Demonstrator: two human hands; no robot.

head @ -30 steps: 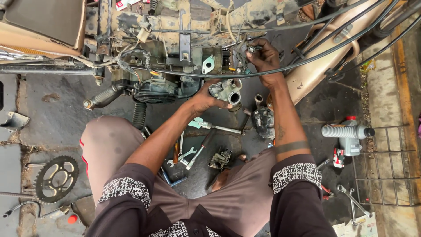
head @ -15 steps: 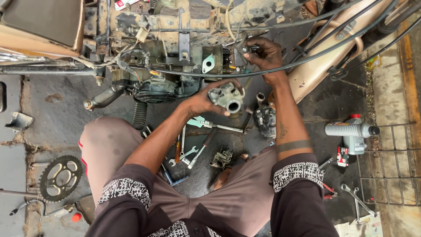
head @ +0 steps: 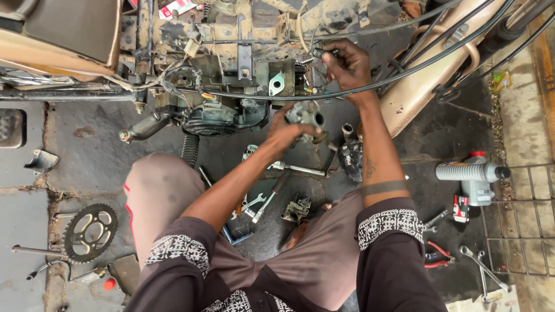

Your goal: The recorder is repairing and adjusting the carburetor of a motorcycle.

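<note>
We still grip the carburetor in our left hand below the engine, while our right hand keeps pinching a small part there.

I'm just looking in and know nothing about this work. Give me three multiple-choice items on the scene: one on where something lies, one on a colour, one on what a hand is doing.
1. Where does the toothed sprocket lie?
A. On the ground at the lower left
B. On the grey bottle
C. In the right hand

2. What colour is the cap of the grey bottle lying at the right?
A. Green
B. Red
C. White

3. What is the left hand doing?
A. Resting flat on the knee
B. Gripping a wrench
C. Holding a small metal engine part

Answers:
1. A: the sprocket lies flat on the ground at the lower left, away from both hands.
2. B: the grey bottle lies on its side, its red cap at the top edge.
3. C: the left hand is closed around the metal engine part, while the right hand reaches among the cables at the machine.
</note>
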